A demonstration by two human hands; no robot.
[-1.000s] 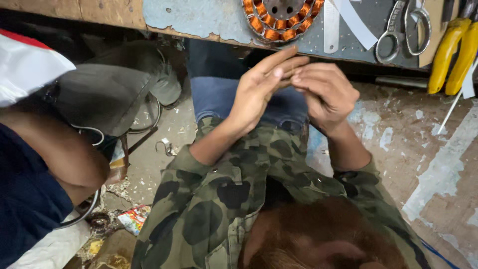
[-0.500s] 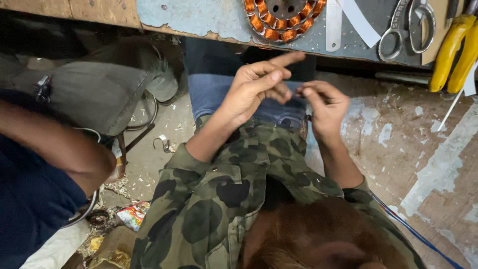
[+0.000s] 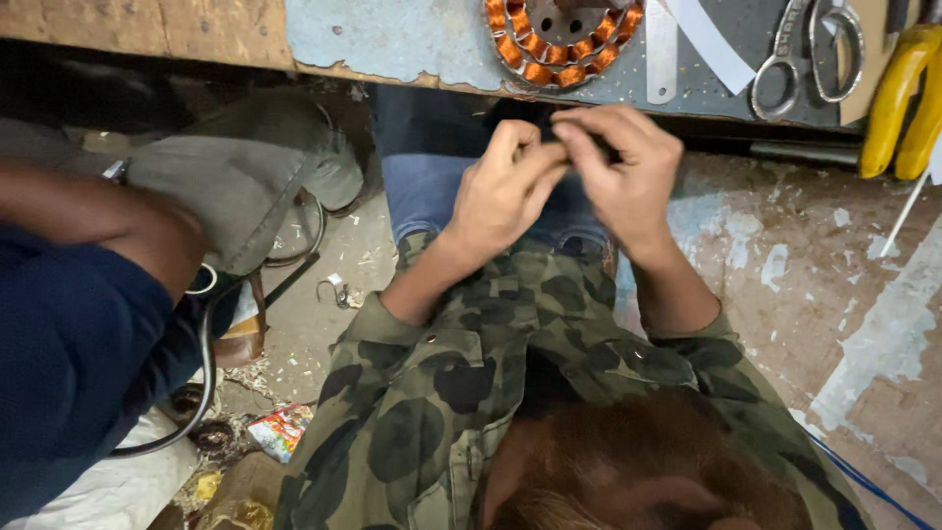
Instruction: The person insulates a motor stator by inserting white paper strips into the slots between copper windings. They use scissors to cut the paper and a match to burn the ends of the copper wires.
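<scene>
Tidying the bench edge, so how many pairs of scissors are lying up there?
1: the scissors lie at the bench's top right, between a white strip and yellow handles. More may lie outside the frame.

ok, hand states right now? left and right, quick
Left hand: fingers curled, pinching at something small against the right hand; the item is too hidden to tell.
Right hand: fingers curled, tips meeting the left hand's; held item cannot be told.

A small crumpled packet [image 3: 282,430], red, white and green, lies on the dirty floor [image 3: 392,245] at the lower left. No signs or screens show.
</scene>
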